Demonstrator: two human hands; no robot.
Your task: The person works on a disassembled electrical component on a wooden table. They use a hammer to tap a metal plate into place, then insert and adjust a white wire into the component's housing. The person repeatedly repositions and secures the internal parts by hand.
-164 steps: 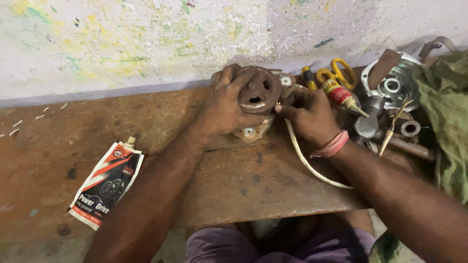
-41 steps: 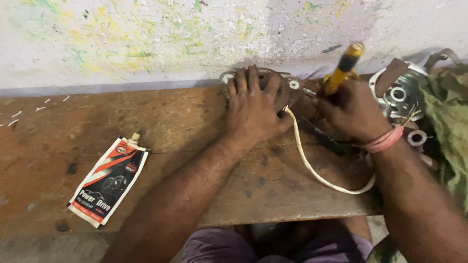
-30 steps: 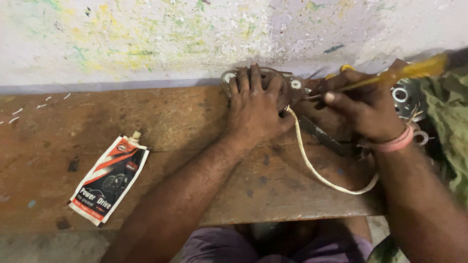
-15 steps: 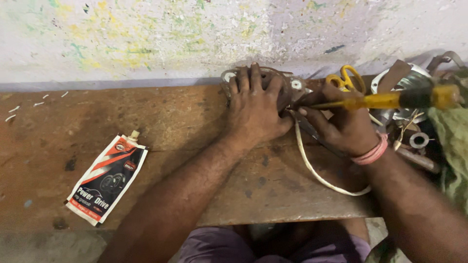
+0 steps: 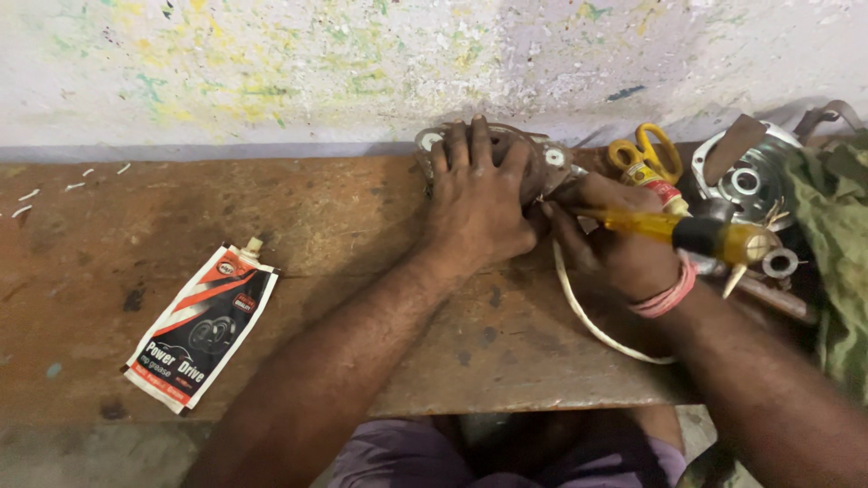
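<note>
- Nearest the viewer: the person's lap in purple cloth (image 5: 506,456) shows below the front edge of the wooden tabletop (image 5: 362,226). Both forearms reach forward over that edge.
- Left front of the tabletop: a flat grease pouch (image 5: 201,325), red, white and black with a small nozzle at its far end, lies alone, well apart from both hands.
- Right front: a white cord (image 5: 588,321) loops across the wood and runs under the right wrist, which wears a pink band (image 5: 665,291).
- Right hand (image 5: 615,244): fingers closed around a screwdriver (image 5: 687,233) with a yellow and black handle. The handle points right; the tip end points left toward the metal part and is hidden behind the hands.
- Left hand (image 5: 479,203): laid palm-down on the round metal part (image 5: 542,167), fingers spread and curled over its top, pressing it onto the tabletop. It closes around nothing.
- The round metal part sits at the far edge of the tabletop, close against the wall, mostly covered by the left hand; a bolt lug shows at its right side.
- Far right: yellow-handled scissors (image 5: 646,149), a shiny round metal housing (image 5: 750,176), a small metal ring (image 5: 779,263) and a green cloth (image 5: 836,235) lie clustered just beside the right hand.
- Farthest: a white wall (image 5: 362,63) spattered with yellow and green paint.
</note>
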